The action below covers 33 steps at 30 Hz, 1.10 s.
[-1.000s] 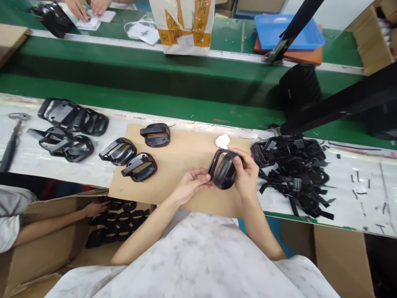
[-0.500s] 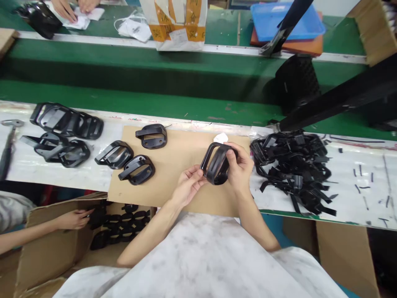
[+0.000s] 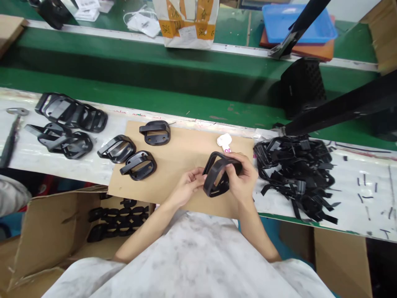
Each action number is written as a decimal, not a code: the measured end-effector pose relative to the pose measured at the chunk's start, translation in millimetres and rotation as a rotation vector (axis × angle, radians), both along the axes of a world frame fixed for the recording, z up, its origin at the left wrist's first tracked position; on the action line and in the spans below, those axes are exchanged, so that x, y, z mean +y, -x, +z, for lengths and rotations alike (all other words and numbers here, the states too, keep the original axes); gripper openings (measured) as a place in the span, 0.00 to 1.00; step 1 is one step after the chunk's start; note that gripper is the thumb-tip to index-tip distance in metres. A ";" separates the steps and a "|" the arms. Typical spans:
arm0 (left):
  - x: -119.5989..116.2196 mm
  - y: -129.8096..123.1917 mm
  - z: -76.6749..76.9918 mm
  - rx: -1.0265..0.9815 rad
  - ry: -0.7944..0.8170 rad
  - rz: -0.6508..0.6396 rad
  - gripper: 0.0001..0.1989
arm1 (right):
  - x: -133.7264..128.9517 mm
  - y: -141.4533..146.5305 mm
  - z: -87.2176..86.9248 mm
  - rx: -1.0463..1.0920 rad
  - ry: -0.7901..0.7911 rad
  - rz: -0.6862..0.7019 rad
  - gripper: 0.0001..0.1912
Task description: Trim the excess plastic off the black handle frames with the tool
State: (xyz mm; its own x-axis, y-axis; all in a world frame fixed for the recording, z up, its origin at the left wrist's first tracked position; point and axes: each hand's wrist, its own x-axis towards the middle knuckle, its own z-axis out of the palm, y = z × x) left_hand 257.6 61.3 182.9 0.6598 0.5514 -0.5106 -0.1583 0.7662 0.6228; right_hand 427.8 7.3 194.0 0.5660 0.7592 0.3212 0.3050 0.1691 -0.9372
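A black plastic frame (image 3: 214, 176) with a band arching over it is held tilted above the cardboard sheet (image 3: 173, 169). My right hand (image 3: 243, 174) grips its right side, thumb on top and fingers around the edge. At its left edge, my left hand (image 3: 189, 186) is closed, thumb and fingertips pinching the rim. Just beyond my hands is a small white object (image 3: 223, 140) with pink marks. Similar frames lie to the left: one frame (image 3: 155, 132) farther back, another (image 3: 117, 149) and a nearer one (image 3: 138, 164).
Tangled black trimmings or straps (image 3: 297, 169) are heaped at right. More frames (image 3: 71, 114) and a hammer (image 3: 12, 134) lie left. Below them an open carton (image 3: 52, 231) holds rows of black parts. A black post (image 3: 347, 103) slants across the right; a blue tray (image 3: 294, 25) is behind.
The frame has turned in my hands, so its band stands more apart from the body. The view has shifted slightly. A co-worker's arm over the carton and hands at the back have left view.
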 end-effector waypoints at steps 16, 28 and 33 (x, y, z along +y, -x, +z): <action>-5.7 5.2 3.2 -0.171 0.044 0.132 0.22 | 11.9 10.0 -13.5 0.186 -0.014 -0.093 0.13; 9.1 4.8 4.3 -0.190 0.050 -0.066 0.24 | 4.7 4.0 -16.5 0.274 0.066 0.042 0.15; 15.6 -1.9 14.0 -0.118 -0.009 -0.012 0.27 | -6.2 10.6 -6.2 0.254 0.103 0.190 0.10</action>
